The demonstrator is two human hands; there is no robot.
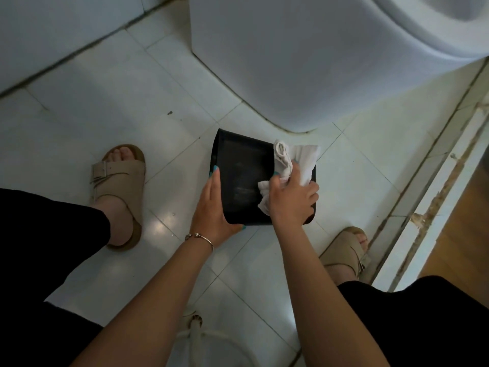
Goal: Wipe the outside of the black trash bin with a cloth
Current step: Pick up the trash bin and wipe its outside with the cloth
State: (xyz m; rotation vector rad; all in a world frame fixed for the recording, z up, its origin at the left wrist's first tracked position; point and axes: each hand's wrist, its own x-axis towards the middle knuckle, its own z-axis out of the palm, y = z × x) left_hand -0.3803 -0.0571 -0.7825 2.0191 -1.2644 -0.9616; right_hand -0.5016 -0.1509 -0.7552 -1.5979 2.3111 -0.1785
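The black trash bin (243, 181) lies tipped on its side just in front of the base of the white toilet (277, 62), held above the white tiled floor (105, 102), with one flat side turned up toward the camera. That upper side shows faint pale smears near its middle.

The left hand (211, 207) holds the bin's left edge: its fingers lie fairly straight along that side while the thumb hooks under the near edge, so the bin is clamped between them. A thin bracelet (201, 238) sits on the left wrist.

The right hand (293, 200) grips a crumpled white cloth (291, 160), fingers curled round it, and presses it against the right part of the bin's upper side. Loose folds of the cloth stick out beyond the hand, over the bin's far right corner and toward the bin's middle.

A foot in a tan sandal (119, 192) stands well to the left of the bin, and a second sandal (346, 250) stands near the bin's right, beside a worn door sill (436, 202). Nearer the camera than the bin, a pale hose (195, 332) lies on the floor.
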